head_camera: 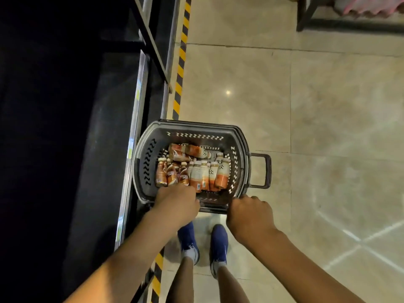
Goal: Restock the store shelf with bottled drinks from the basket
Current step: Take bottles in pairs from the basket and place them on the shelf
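Observation:
A dark grey plastic basket [150, 136] sits on the tiled floor beside the dark store shelf [105, 127] on the left. Inside it are several small brown coffee bottles [171, 174] and taller orange-and-cream bottles [204, 174], and two more bottles [188, 152] lie across the far side. My left hand [177, 201] reaches over the near rim and meets the bases of the brown bottles; its fingers are hidden. My right hand [249, 213] is curled round the near right corner of the basket's rim.
Yellow-and-black hazard tape [181, 62] runs along the floor at the shelf's foot. The shelf's front rail [136, 101] carries price tags. A pull handle [263, 170] sticks out of the basket's right side. My blue shoes [218, 243] stand just behind it. Another dark stand [310, 20] is at the top right.

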